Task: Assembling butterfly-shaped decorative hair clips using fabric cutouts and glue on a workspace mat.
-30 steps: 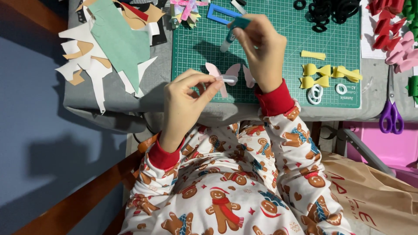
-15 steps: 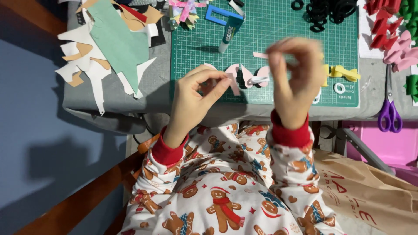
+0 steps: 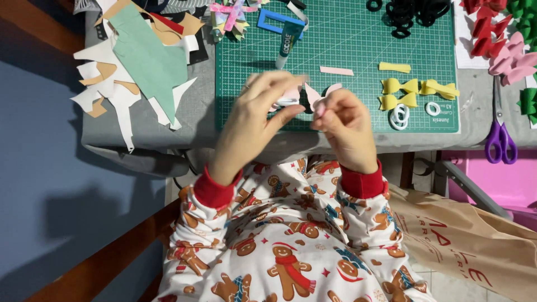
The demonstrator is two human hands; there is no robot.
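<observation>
Both hands now meet over the near edge of the green cutting mat [image 3: 347, 50], working a pink foam bow [image 3: 313, 95].

My right hand [image 3: 347, 131], raised half a second ago, has dropped to the bow; left hand [image 3: 254, 117] fingers pinch its white centre, right fingers closed on a wing.

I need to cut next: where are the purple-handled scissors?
In the head view the purple-handled scissors lie on the grey table at the far right, just past the green cutting mat, below the pink bows.

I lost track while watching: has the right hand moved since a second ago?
Yes. The right hand came back from beside the glue tube toward the green cutting mat's near edge.
</observation>
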